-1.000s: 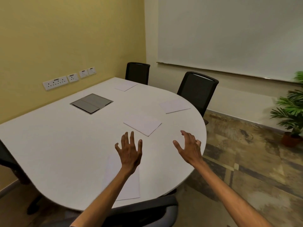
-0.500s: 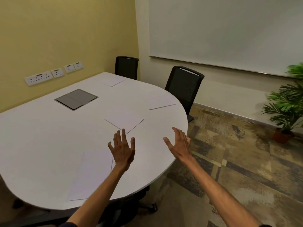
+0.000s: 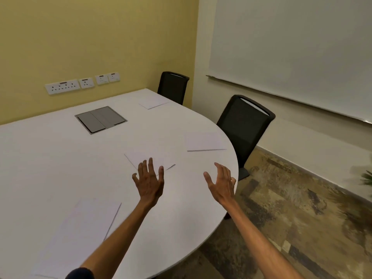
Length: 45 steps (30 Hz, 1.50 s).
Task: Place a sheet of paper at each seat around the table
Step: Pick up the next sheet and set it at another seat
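Observation:
Several white sheets lie on the white round-ended table (image 3: 50, 168). One sheet (image 3: 153, 102) lies by the far chair (image 3: 173, 87), another (image 3: 203, 141) by the nearer black chair (image 3: 243, 125). A small stack of paper (image 3: 149, 156) lies mid-table, just beyond my left hand (image 3: 149, 182). A further sheet (image 3: 86, 224) lies near the front edge, left of my left forearm. My left hand hovers open over the table, fingers spread. My right hand (image 3: 221, 183) is open too, at the table's right rim, holding nothing.
A grey cable hatch (image 3: 100, 119) is set into the tabletop. Wall sockets (image 3: 80, 83) line the yellow wall. A whiteboard (image 3: 291, 47) hangs on the right wall, with a plant (image 3: 367, 177) at the far right edge. Patterned floor lies to the right of the table.
The view has shifted right along the table edge; the near sheet now lies left of my arm. Both hands stay open and raised, now closer to the mid-table stack.

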Each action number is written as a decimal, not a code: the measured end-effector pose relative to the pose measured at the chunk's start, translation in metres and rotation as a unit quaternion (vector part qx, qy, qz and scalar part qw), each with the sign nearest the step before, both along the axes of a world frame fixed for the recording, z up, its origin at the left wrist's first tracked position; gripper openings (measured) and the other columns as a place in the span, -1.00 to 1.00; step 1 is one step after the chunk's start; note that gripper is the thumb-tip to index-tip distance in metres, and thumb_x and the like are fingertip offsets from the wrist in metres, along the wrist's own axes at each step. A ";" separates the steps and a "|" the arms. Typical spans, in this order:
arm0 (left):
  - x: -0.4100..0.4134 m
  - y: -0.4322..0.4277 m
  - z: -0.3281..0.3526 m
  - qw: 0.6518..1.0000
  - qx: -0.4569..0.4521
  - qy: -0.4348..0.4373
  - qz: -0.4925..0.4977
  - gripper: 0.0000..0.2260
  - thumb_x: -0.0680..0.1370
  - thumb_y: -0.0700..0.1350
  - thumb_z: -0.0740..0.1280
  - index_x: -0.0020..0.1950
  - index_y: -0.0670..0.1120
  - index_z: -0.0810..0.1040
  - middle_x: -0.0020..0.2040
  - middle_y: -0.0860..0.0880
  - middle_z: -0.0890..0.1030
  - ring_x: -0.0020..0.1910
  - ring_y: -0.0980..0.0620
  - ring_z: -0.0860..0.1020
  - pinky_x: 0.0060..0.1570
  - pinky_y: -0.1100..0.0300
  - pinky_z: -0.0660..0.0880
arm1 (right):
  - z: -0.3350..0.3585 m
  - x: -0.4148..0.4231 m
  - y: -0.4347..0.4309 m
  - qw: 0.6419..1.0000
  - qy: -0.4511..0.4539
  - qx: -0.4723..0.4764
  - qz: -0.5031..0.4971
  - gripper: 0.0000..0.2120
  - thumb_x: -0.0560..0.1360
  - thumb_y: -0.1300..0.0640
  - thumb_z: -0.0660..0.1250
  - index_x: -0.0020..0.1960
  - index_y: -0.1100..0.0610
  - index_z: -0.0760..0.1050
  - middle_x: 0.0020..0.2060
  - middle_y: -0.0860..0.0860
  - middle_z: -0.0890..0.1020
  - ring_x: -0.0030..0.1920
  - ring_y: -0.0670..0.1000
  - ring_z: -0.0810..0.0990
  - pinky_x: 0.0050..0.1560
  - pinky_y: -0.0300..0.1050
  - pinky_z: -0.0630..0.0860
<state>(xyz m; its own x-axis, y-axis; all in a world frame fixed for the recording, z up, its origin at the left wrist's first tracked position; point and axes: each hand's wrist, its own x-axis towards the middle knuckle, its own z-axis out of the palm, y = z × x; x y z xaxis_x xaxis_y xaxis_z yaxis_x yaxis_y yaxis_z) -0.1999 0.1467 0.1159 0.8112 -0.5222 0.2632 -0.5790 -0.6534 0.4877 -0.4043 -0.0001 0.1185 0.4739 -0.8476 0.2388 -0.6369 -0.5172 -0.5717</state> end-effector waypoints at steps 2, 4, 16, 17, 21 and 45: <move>0.011 -0.022 0.005 1.000 -0.004 -0.005 0.016 -0.47 0.64 0.18 0.02 0.56 -0.04 0.19 0.54 -0.08 0.28 0.55 -0.08 0.17 0.45 -0.19 0.12 | 0.003 0.008 -0.035 1.000 -0.001 0.010 -0.001 -0.40 0.56 -0.28 0.12 0.49 0.02 0.23 0.43 0.00 0.37 0.44 0.02 0.28 0.42 0.20 0.17; 0.021 -0.040 0.011 0.999 -0.010 0.002 0.034 -0.45 0.64 0.18 0.02 0.58 -0.05 0.15 0.54 -0.07 0.28 0.55 -0.08 0.17 0.45 -0.18 0.12 | 0.007 0.019 -0.065 1.000 -0.001 0.017 -0.001 -0.39 0.57 -0.28 0.10 0.49 0.03 0.24 0.43 0.01 0.37 0.45 0.02 0.28 0.41 0.20 0.18; 0.066 -0.086 0.003 0.988 0.006 0.028 0.150 -0.36 0.61 0.26 0.05 0.58 -0.10 0.12 0.53 -0.09 0.29 0.49 -0.08 0.27 0.36 -0.11 0.26 | 0.001 0.120 -0.156 0.994 0.001 0.052 0.100 -0.46 0.58 -0.25 0.11 0.44 0.03 0.30 0.40 0.01 0.41 0.43 0.02 0.30 0.39 0.19 0.20; 0.069 -0.091 0.000 0.986 0.003 0.032 0.161 -0.35 0.61 0.26 0.05 0.58 -0.10 0.13 0.53 -0.09 0.30 0.49 -0.08 0.27 0.37 -0.11 0.25 | -0.002 0.130 -0.164 0.992 0.006 0.060 0.109 -0.47 0.58 -0.24 0.12 0.44 0.03 0.31 0.40 0.00 0.41 0.43 0.02 0.30 0.38 0.17 0.20; 0.084 -0.110 -0.005 0.976 0.003 0.039 0.216 -0.31 0.59 0.29 0.08 0.57 -0.13 0.12 0.52 -0.10 0.30 0.47 -0.07 0.29 0.36 -0.10 0.25 | -0.013 0.170 -0.194 0.982 0.024 0.090 0.162 -0.49 0.59 -0.22 0.11 0.42 0.04 0.32 0.38 0.00 0.43 0.42 0.03 0.32 0.35 0.13 0.21; 0.157 -0.162 -0.063 0.888 -0.020 0.272 0.370 -0.22 0.52 0.02 0.39 0.57 -0.16 0.03 0.41 -0.25 0.37 0.40 -0.24 0.34 0.26 -0.10 0.39 | -0.081 0.332 -0.246 0.911 0.142 0.195 0.335 -0.58 0.62 0.02 0.18 0.43 0.16 0.31 0.34 0.13 0.47 0.28 0.15 0.52 0.27 0.03 0.40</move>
